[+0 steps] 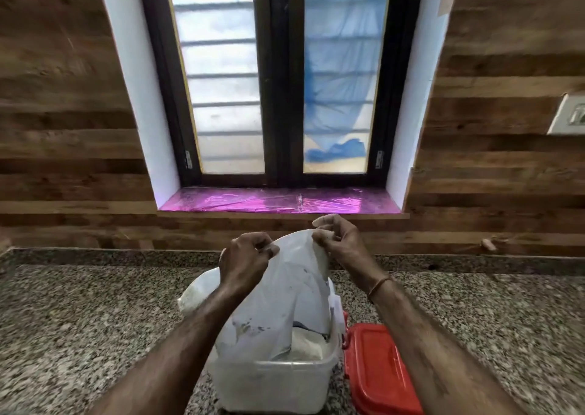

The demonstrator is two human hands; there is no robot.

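Observation:
A white plastic bag (285, 291) stands in a translucent plastic container (269, 383) on the granite counter. My left hand (245, 258) grips the bag's top edge on the left. My right hand (337, 240) pinches the same edge on the right, holding the bag's mouth up above the container. Something pale shows inside the bag low down. A red lid (378, 370) lies flat on the counter just right of the container.
The speckled granite counter (79, 319) runs left and right of the container. Behind it rises a wood-panelled wall with a dark-framed window (278, 82) and a pink-covered sill (269, 201). A white switch plate (569, 117) sits on the wall at right.

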